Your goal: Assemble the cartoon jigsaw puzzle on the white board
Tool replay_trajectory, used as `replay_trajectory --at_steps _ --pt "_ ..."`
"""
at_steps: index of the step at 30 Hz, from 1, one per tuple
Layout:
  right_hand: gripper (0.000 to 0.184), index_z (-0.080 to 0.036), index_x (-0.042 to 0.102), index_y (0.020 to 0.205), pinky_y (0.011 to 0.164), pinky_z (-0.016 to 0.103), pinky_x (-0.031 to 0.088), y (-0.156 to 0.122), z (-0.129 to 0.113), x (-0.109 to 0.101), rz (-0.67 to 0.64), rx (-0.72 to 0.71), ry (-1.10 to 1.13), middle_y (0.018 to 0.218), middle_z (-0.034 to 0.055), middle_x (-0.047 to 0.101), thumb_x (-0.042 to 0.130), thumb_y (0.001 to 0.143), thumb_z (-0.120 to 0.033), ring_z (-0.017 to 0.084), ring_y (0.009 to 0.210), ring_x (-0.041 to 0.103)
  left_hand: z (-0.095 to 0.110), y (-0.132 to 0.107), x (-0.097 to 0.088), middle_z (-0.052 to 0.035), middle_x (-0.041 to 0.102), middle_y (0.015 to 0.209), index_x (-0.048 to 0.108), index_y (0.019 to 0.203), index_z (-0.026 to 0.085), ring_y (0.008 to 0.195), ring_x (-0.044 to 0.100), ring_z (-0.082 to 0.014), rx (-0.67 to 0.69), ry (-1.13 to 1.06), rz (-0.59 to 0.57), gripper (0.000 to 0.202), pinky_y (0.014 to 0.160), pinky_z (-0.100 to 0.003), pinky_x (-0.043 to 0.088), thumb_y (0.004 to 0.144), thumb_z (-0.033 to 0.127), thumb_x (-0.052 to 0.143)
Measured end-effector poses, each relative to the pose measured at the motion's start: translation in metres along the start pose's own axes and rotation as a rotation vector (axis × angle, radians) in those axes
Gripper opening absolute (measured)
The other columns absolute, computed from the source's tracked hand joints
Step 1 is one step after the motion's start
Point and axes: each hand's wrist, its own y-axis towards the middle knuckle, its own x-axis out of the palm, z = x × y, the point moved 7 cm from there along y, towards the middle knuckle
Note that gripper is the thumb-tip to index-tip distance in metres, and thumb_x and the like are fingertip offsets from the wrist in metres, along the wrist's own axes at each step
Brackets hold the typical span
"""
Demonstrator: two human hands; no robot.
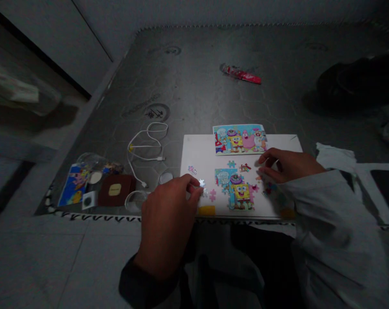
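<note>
My left hand [170,214] is at the left side of a white board [194,150], thumb and forefinger closed on a pale jigsaw puzzle piece [202,183]. Just below those fingertips lie another light piece and a pink puzzle piece [212,195]. At the board's right, my right hand [284,165] hovers with thumb and forefinger apart, and I see nothing between them. Loose puzzle pieces [245,167] lie near it, some partly shaded by the hand. Between the hands sits a partly joined cartoon puzzle [241,193]. Above it lies a printed picture card [239,139] showing the same yellow character.
Left of the board are a white cable [146,146], a brown box [115,190], a small white device [89,200] and a blue picture packet [74,184]. A red object [242,76] lies farther back. A phone [387,191] and white tissue [335,155] are at right.
</note>
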Motion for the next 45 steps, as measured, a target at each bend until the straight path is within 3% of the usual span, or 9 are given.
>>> replay_trajectory --at_steps 7,11,14,18,22,25,33,37,45 --pt "0.025 -0.023 0.071 0.100 0.062 0.031 0.041 0.010 -0.020 0.006 0.014 -0.052 0.024 0.083 0.0032 0.071 0.074 0.078 -0.034 0.017 0.064 0.058 0.015 0.004 0.023 0.0020 0.074 0.087 0.071 0.092 0.029 0.075 0.064 -0.0190 0.084 -0.048 -0.102 0.011 0.060 -0.029 0.027 0.089 0.038 0.066" --pt "0.015 -0.022 0.072 0.092 0.061 0.031 0.040 0.012 -0.022 0.012 -0.032 -0.034 0.010 0.083 0.0039 0.071 0.071 0.079 -0.031 0.016 0.063 0.057 0.015 0.006 0.031 0.0025 0.072 0.081 0.068 0.085 0.028 0.071 0.061 -0.0184 0.089 -0.044 -0.128 0.010 0.059 -0.028 0.024 0.086 0.038 0.069" --pt "0.012 -0.022 0.071 0.083 0.059 0.032 0.039 0.011 -0.020 0.011 -0.038 -0.036 -0.001 0.079 0.0041 0.071 0.071 0.079 -0.034 0.017 0.061 0.056 0.009 0.006 0.030 0.0028 0.071 0.078 0.067 0.082 0.027 0.069 0.060 -0.0185 0.064 -0.048 -0.119 0.013 0.058 -0.029 0.021 0.084 0.039 0.072" --pt "0.014 -0.023 0.074 0.086 0.058 0.032 0.040 0.008 -0.019 0.007 -0.045 -0.029 0.012 0.073 0.0035 0.072 0.067 0.083 -0.034 0.017 0.059 0.058 0.002 0.007 0.026 0.0024 0.072 0.081 0.068 0.083 0.027 0.070 0.060 -0.0187 0.028 -0.059 -0.101 0.011 0.058 -0.029 0.021 0.082 0.037 0.074" --pt "0.022 -0.025 0.077 0.094 0.065 0.030 0.045 0.004 -0.033 0.003 -0.002 -0.159 0.117 0.089 0.0037 0.078 0.056 0.090 -0.030 0.019 0.075 0.068 0.008 0.006 0.020 0.0027 0.074 0.083 0.069 0.089 0.028 0.071 0.062 -0.0192 0.053 -0.110 -0.016 0.013 0.059 -0.028 0.025 0.082 0.037 0.074" --pt "0.028 -0.024 0.077 0.089 0.071 0.029 0.048 -0.001 -0.047 0.002 0.041 -0.256 0.188 0.091 0.0042 0.079 0.050 0.092 -0.027 0.020 0.083 0.070 0.015 0.005 0.015 0.0043 0.074 0.085 0.070 0.090 0.029 0.072 0.064 -0.0189 0.088 -0.178 0.057 0.012 0.060 -0.028 0.028 0.084 0.039 0.073" --pt "0.019 -0.025 0.078 0.084 0.057 0.024 0.040 -0.013 -0.081 -0.003 0.076 -0.341 0.384 0.072 -0.0001 0.073 0.063 0.085 -0.037 0.012 0.059 0.057 0.023 0.005 0.012 0.0043 0.077 0.093 0.073 0.097 0.029 0.069 0.065 -0.0162 0.157 -0.269 0.105 0.013 0.066 -0.030 0.039 0.087 0.037 0.071" --pt "0.016 -0.025 0.077 0.082 0.055 0.024 0.037 -0.013 -0.083 -0.002 0.064 -0.316 0.405 0.069 -0.0014 0.070 0.066 0.083 -0.036 0.010 0.054 0.051 0.024 0.005 0.011 0.0049 0.076 0.087 0.074 0.088 0.028 0.065 0.062 -0.0148 0.170 -0.300 0.092 0.007 0.064 -0.029 0.038 0.088 0.035 0.070" --pt "0.016 -0.024 0.076 0.082 0.057 0.024 0.037 -0.015 -0.084 0.000 0.021 -0.308 0.366 0.069 -0.0018 0.068 0.066 0.083 -0.036 0.011 0.057 0.053 0.029 0.006 0.006 0.0024 0.076 0.089 0.073 0.091 0.024 0.071 0.064 -0.0136 0.227 -0.395 0.098 0.009 0.065 -0.027 0.042 0.091 0.029 0.066"
